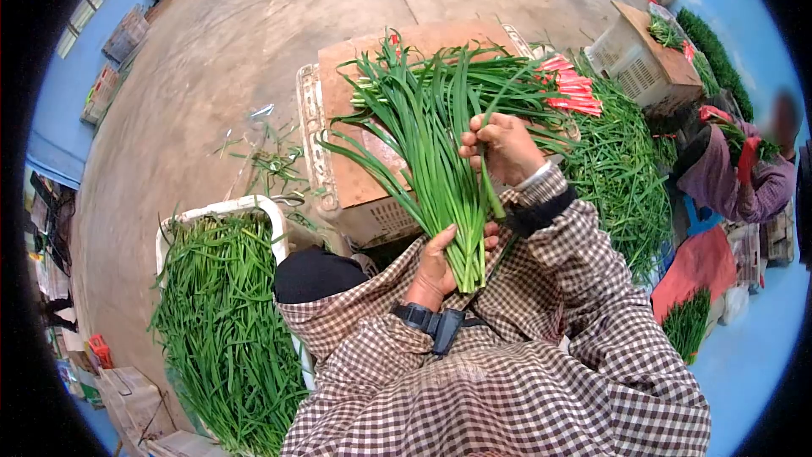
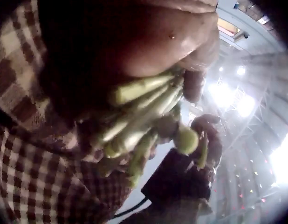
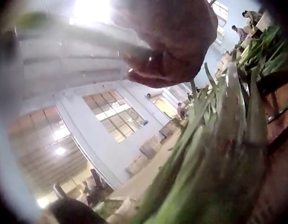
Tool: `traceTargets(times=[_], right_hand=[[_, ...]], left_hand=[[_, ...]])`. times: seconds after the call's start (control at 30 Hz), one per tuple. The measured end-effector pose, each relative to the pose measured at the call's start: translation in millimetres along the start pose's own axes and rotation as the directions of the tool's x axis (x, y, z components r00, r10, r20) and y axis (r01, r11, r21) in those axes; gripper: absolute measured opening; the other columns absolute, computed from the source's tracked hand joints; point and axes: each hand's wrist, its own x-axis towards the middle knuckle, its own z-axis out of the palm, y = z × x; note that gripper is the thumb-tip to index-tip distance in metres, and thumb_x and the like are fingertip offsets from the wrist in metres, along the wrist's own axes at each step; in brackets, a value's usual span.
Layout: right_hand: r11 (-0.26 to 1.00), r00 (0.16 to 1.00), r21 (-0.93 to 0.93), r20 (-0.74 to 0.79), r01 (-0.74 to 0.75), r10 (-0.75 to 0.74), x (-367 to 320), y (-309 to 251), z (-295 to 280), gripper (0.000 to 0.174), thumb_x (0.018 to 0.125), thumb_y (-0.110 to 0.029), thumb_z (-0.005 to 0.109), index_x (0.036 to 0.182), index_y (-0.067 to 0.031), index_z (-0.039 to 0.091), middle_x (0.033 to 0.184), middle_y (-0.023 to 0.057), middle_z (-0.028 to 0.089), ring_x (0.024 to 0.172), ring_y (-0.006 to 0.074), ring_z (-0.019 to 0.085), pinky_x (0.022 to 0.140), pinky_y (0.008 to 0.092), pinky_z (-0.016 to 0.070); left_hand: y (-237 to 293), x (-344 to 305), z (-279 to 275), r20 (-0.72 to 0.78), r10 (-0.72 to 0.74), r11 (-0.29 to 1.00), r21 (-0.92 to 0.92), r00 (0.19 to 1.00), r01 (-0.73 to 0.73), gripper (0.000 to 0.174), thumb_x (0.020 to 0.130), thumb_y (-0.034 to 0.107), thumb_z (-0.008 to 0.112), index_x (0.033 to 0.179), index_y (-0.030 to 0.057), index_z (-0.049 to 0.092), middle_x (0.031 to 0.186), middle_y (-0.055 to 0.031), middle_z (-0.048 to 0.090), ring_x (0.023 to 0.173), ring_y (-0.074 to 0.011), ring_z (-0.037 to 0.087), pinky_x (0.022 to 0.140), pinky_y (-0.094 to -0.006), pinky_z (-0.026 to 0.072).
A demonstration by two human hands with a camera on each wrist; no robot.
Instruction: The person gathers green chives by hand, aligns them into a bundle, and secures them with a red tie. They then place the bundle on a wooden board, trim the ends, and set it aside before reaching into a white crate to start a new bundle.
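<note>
A bunch of long green stalks lies in my left hand, whose fingers and thumb wrap its pale lower end. The left wrist view shows the cut ends below the left hand. My right hand pinches a single stalk beside the bunch, its thick end pointing down toward my body. In the right wrist view the right hand has that stalk between its fingers, above the blurred leaves.
Tied bundles with red bands lie on the brown board before me. A white crate full of greens stands at left, and a heap of greens at right. Another person in a purple top sits at far right.
</note>
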Motion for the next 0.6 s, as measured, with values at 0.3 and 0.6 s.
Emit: traceTargets(times=[0.3, 0.6], right_hand=[[0.936, 0.948, -0.347, -0.275, 0.059, -0.162, 49.4, 30.4, -4.6, 0.009, 0.081, 0.005, 0.050, 0.089, 0.0008, 0.049, 0.077, 0.0105, 0.059, 0.054, 0.0147, 0.057, 0.042, 0.0248, 0.0435], [0.643, 0.951, -0.762, -0.145, 0.068, -0.272, 65.1, 46.2, -19.5, 0.026, 0.071, -0.010, 0.072, 0.084, 0.0081, 0.058, 0.067, 0.0103, 0.061, 0.057, 0.0159, 0.059, 0.052, 0.0281, 0.0479]], left_hand=[[-0.2, -2.0, 1.0, 0.093, 0.007, 0.994, -0.107, 0.996, 0.003, 0.067, 0.084, 0.033, 0.048, 0.139, 0.0020, 0.025, 0.135, -0.0251, 0.035, 0.120, -0.0417, 0.041, 0.095, -0.0570, 0.0387], [-1.9, -4.4, 6.6, 0.080, 0.009, 0.991, -0.133, 0.997, 0.001, 0.069, 0.082, 0.033, 0.049, 0.138, 0.0013, 0.027, 0.135, -0.0253, 0.036, 0.119, -0.0431, 0.042, 0.094, -0.0573, 0.0388]])
